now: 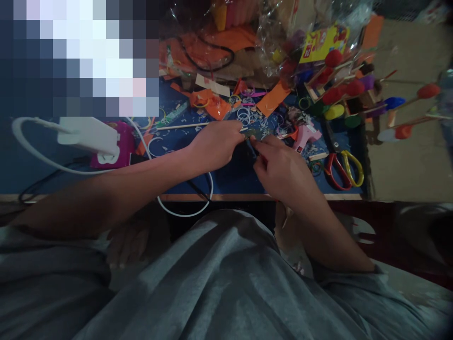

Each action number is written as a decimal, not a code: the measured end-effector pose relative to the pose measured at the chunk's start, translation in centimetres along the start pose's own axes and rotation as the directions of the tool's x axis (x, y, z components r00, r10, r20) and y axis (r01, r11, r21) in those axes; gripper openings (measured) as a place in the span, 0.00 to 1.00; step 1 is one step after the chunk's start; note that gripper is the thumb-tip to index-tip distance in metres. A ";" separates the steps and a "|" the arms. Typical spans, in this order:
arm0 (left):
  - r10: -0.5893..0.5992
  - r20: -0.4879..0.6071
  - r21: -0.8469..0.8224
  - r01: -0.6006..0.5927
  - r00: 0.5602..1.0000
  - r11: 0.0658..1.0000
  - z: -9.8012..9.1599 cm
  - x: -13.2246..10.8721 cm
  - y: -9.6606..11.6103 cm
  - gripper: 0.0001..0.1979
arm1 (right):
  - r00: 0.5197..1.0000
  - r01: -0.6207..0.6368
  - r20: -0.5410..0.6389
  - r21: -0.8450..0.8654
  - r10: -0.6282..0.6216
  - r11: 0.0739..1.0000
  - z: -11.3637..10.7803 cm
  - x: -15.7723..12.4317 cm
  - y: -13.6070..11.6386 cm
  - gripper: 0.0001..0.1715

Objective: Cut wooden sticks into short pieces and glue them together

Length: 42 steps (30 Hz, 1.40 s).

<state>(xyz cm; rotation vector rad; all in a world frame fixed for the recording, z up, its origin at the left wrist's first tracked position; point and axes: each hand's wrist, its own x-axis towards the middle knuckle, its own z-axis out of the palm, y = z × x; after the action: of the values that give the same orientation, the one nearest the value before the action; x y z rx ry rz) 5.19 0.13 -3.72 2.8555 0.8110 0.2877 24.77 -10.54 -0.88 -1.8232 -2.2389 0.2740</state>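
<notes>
Over the blue tabletop, my left hand is closed around a thin wooden stick. The stick's long end points left, and a short tip shows past the fingers. My right hand is close beside it, with its index finger stretched toward the stick's tip and the other fingers curled. Something dark and narrow is under those fingers, too dim to name. Just beyond both hands lie pale rubber bands and whitish shreds. To the right of my right hand is a pink glue gun.
Red-and-yellow-handled scissors lie at the right. Beyond them are sticks with coloured balls and a cardboard sheet. A white charger sits in a magenta socket block, its white cable looping over the table edge. Orange paper scraps lie behind.
</notes>
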 end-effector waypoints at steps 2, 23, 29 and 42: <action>0.011 0.008 -0.002 -0.011 1.000 1.000 0.1 0.0 -0.1 0.18 | 1.000 0.003 -0.013 0.003 -0.003 1.000 0.1 0.2 0.1 0.31; 0.056 -0.029 -0.040 -0.057 0.998 0.998 0.5 0.4 -0.8 0.14 | 0.999 -0.011 0.051 -0.055 0.014 0.998 -0.2 1.7 -0.3 0.28; 0.027 -0.023 -0.029 -0.027 0.999 0.999 0.4 0.4 -0.6 0.18 | 0.994 -0.032 0.103 -0.057 0.038 0.998 -0.8 0.3 -1.0 0.32; 0.063 -0.008 -0.029 -0.064 0.998 0.998 0.4 0.4 -0.8 0.15 | 0.997 -0.042 0.060 -0.020 0.043 0.999 0.3 1.9 -0.2 0.32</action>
<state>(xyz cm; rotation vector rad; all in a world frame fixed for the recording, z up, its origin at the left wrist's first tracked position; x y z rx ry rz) 5.20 0.99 -4.23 2.8585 0.7124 0.3150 24.12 -8.70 -0.98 -1.8983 -2.2523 0.3203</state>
